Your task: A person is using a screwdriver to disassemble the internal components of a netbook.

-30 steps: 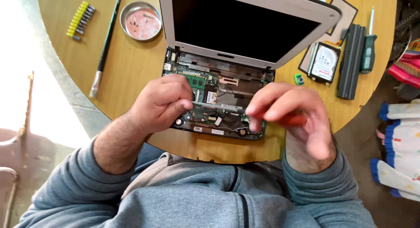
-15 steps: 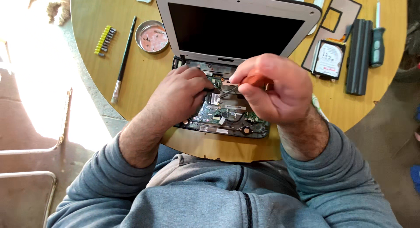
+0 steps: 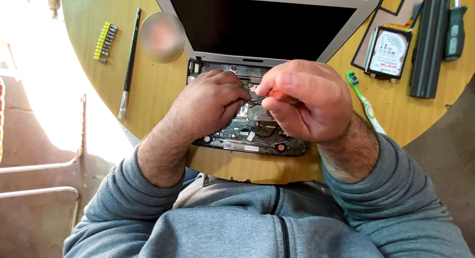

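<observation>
A small opened laptop lies on a round wooden table, its base stripped to the green circuit board and its dark screen tilted up. My left hand rests on the exposed board, fingers curled and pressing near the middle. My right hand is closed around an orange-handled tool, its tip pointing at the board beside my left fingertips. What my left fingers pinch is hidden.
Left on the table lie a yellow strip of screwdriver bits, a long thin brush and a round dish. To the right are a green toothbrush, a hard drive, a black battery bar and a green-handled screwdriver.
My right hand moved up from the laptop's front edge to the middle of the board, next to my left hand. The view has shifted closer over the laptop.
</observation>
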